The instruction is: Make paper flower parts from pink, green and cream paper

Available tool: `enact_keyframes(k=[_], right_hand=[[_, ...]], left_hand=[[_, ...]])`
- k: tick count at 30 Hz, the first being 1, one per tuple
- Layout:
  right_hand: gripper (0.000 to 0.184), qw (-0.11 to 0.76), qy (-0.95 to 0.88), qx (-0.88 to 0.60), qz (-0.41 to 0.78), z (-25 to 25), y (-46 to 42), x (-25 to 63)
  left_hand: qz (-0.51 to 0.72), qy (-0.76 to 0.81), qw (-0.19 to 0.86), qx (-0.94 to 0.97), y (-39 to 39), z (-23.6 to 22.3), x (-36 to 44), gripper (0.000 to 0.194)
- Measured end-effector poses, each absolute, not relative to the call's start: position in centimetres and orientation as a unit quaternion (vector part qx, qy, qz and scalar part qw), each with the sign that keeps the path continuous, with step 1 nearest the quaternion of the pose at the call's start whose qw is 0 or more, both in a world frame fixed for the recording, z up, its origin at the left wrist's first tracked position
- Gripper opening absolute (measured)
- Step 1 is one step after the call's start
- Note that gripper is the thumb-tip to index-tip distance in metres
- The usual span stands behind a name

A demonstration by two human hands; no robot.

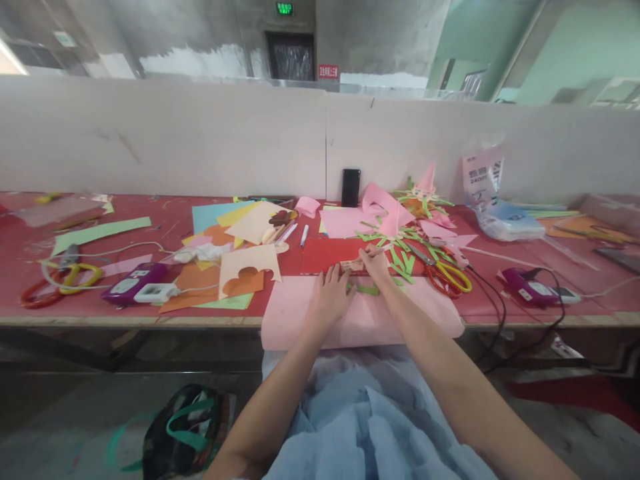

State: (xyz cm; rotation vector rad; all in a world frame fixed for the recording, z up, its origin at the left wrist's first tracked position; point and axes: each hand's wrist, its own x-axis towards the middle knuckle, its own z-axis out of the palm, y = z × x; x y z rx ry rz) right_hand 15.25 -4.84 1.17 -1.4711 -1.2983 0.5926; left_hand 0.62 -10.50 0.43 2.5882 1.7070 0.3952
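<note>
My left hand (331, 293) lies flat, fingers spread, on a pink paper sheet (300, 313) that hangs over the table's front edge. My right hand (375, 261) is just beyond it, fingers curled on a thin stick or pencil (353, 265) lying along the far edge of the pink sheet, beside a red sheet (327, 255). Green paper strips (400, 257) lie scattered right of my right hand, and one green piece (369, 289) rests on the pink sheet by my wrist.
Red-and-yellow scissors (447, 275) lie right of my hands. Coloured paper sheets, a cut-out cream sheet (249, 263), purple glue guns (135, 283) (525, 283) with cables, a black phone (351, 187) against the partition, and a bag (183, 427) on the floor.
</note>
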Motion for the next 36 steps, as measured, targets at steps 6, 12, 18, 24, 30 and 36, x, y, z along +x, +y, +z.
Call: enact_keyframes(k=[6, 12, 18, 24, 30, 36], right_hand=[[0.020, 0.531, -0.522, -0.622, 0.242, 0.98, -4.79, 15.29], [0.022, 0.534, -0.529, -0.614, 0.240, 1.10, -4.90, 15.28], [0.024, 0.530, -0.527, -0.621, 0.236, 1.22, -4.87, 15.24], [0.024, 0.524, -0.529, -0.633, 0.210, 1.22, -4.75, 15.14], [0.022, 0.522, -0.529, -0.636, 0.207, 1.01, -4.75, 15.22], [0.021, 0.527, -0.520, -0.635, 0.222, 0.80, -4.65, 15.33]], left_hand=[[0.129, 0.544, 0.008, 0.829, -10.44, 0.30, 0.67, 0.048], [0.132, 0.544, 0.011, 0.828, -10.54, 0.39, 0.65, 0.048], [0.134, 0.544, 0.016, 0.828, -10.57, 0.56, 0.64, 0.047], [0.131, 0.544, 0.017, 0.829, -10.56, 0.64, 0.60, 0.048], [0.126, 0.544, 0.016, 0.829, -10.52, 0.54, 0.59, 0.048], [0.129, 0.543, 0.016, 0.830, -10.67, 0.75, 0.61, 0.048]])
